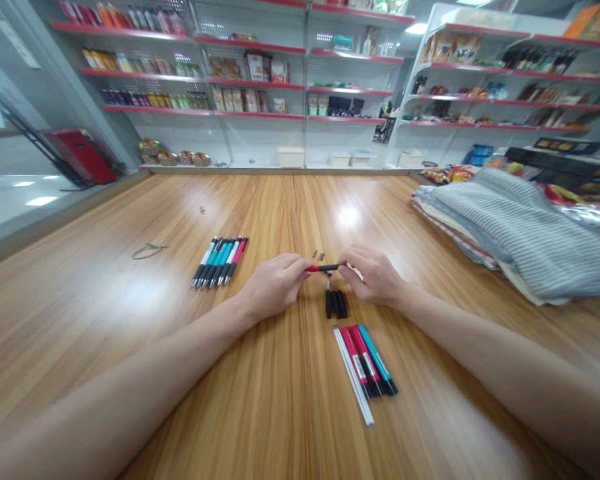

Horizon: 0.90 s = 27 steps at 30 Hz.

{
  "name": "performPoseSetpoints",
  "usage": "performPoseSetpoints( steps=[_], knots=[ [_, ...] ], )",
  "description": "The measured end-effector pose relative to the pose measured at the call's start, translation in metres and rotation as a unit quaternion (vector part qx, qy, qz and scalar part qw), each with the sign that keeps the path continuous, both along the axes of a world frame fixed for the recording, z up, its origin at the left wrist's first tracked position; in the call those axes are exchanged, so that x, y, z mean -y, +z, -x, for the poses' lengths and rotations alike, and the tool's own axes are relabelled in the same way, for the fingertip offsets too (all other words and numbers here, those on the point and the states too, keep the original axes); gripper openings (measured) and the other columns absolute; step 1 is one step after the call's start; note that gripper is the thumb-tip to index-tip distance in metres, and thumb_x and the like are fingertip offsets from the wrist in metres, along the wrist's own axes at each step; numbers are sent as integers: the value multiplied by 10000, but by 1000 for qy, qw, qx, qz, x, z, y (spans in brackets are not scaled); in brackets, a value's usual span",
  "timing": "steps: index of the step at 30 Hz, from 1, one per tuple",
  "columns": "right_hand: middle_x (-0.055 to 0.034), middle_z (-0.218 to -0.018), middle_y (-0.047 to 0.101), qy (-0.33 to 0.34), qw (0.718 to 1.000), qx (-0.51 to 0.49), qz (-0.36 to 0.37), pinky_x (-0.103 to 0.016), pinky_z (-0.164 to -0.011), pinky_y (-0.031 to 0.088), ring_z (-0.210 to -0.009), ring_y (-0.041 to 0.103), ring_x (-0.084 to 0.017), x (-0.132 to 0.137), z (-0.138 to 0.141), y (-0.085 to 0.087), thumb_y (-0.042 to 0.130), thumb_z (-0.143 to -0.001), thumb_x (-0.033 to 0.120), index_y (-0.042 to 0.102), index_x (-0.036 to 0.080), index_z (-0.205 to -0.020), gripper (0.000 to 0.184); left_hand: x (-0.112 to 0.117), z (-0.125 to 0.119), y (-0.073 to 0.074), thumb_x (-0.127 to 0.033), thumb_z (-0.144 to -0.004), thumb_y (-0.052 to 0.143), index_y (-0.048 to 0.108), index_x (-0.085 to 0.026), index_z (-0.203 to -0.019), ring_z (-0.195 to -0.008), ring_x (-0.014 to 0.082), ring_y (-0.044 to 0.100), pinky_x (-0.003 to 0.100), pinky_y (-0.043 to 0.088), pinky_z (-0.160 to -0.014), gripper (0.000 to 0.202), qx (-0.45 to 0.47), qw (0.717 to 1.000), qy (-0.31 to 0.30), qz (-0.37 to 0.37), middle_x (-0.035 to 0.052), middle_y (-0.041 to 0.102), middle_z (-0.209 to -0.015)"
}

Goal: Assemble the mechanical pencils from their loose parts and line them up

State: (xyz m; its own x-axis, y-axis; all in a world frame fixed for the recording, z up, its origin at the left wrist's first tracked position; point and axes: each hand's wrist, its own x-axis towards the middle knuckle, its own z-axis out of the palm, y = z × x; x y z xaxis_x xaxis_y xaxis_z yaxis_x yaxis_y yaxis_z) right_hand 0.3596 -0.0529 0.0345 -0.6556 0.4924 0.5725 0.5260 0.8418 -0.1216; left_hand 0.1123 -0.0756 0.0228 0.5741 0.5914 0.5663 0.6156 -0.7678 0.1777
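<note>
Head camera view shows the left hand (273, 285) and the right hand (373, 275) close together above a wooden counter (105, 287), both clamped on a slim pen (323, 268) held level between them. Its red end points toward the left hand, and its black barrel runs into the right hand's fingers, where the far end is hidden. A pale bit beside those fingers is too blurred to name.

The likeliest trouble looks like a slip. The pen is thin and probably smooth, so a hard twist or pull could spring a part loose. It could then drop onto the black pen sections (335, 304) lying just near of the hands, or scatter the two tiny pieces (318, 255) just far of them. Anything that small could easily get lost against the wood grain.

Nearer still lies a bundle of white, pink and teal pen barrels (365, 367). To the left sits a tight row of whole-looking pens (219, 261), with a thin loop of cord (149, 251) beyond it. Folded striped cloth (525, 233) is heaped on the right.
</note>
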Motion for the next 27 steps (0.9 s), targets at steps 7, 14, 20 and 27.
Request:
performPoseSetpoints(
  steps=[7, 14, 20, 27],
  knots=[
    [-51, -781, 577, -57, 996, -63, -1, -287, -641, 370, -709, 509, -158, -5, -1, -6, 488, -937, 239, 567, 166, -855, 136, -11, 2, -2, -397, -955, 438, 635, -142, -773, -605, 122, 507, 250, 375, -565, 370, 224, 951, 84, 196, 22, 568, -657],
    [-45, -771, 581, -79, 991, -103, -35, -284, -629, 364, -689, 512, -150, -6, -3, -6, 513, -935, 249, 578, 170, -846, 136, -29, 15, -10, -405, -855, 564, 622, -128, -779, -486, 78, 421, 195, 305, -442, 293, 466, 803, 52, 369, -2, 502, -596],
    [-38, -761, 577, -74, 992, -102, -22, -275, -635, 372, -700, 526, -146, -7, -4, -6, 514, -935, 242, 588, 168, -845, 138, -24, 14, -6, -401, -830, 631, 613, -128, -803, -501, 69, 448, 190, 320, -455, 275, 445, 822, 35, 353, 0, 537, -637],
    [-26, -755, 584, -80, 992, -95, -20, -263, -608, 365, -668, 532, -131, -6, -3, -8, 519, -934, 242, 584, 171, -848, 129, -25, 13, -8, -419, -837, 637, 646, -134, -903, -489, 74, 432, 200, 290, -441, 293, 456, 824, 40, 333, -12, 512, -612]
  ],
)
